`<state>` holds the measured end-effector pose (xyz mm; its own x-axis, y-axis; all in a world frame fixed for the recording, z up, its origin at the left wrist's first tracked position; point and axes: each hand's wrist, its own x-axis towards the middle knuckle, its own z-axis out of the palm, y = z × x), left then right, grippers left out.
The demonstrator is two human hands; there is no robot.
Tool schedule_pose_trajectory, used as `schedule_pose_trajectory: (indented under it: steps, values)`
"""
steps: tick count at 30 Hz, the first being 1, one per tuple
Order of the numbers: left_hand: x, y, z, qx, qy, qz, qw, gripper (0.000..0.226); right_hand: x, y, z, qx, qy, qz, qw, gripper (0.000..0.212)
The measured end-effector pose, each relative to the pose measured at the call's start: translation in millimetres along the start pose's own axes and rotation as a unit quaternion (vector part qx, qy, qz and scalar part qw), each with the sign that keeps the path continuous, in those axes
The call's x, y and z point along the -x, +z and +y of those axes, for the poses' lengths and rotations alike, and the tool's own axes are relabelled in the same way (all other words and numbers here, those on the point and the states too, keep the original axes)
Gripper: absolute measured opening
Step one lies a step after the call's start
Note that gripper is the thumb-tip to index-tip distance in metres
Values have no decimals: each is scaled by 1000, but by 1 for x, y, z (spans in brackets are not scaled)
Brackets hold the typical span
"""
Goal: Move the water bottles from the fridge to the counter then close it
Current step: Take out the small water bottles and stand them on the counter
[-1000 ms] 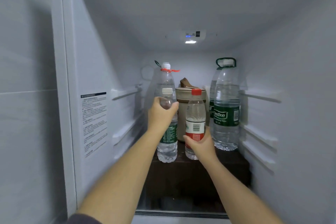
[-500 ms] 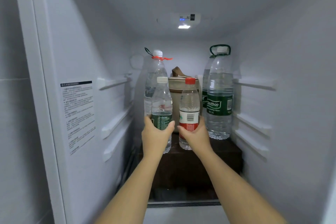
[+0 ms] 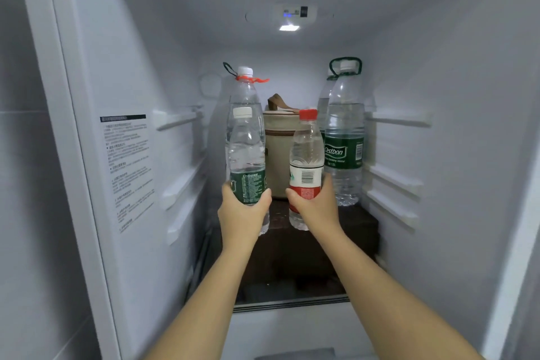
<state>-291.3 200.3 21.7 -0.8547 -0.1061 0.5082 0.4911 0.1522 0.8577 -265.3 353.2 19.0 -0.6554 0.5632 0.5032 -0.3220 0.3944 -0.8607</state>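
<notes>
Now the green-labelled bottle (image 3: 247,155) is gripped low by the left hand (image 3: 244,213), no longer at its neck; the red-capped bottle (image 3: 305,155) is clasped by the right hand (image 3: 314,210). Both clear, ribbed plastic bottles seem barely lifted at the front edge of the dark shelf (image 3: 359,223), ready for withdrawal.

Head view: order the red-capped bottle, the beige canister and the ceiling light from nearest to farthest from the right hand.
1. Red-capped bottle: gripped in the right hand.
2. Beige canister: behind the bottle, slightly to the left.
3. Ceiling light: high above, towards the back of the fridge.
</notes>
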Motion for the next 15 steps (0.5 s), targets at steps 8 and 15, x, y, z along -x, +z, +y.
schedule_pose_trajectory:
  steps: [8,15]
  values:
    - [74,-61,35,11,10,11,1000,50,83,-37,-34,-69,9,-11,998,76]
    - [169,-110,52,5,3,-9,1000,47,157,-72,-43,-102,-3,-124,987,52]
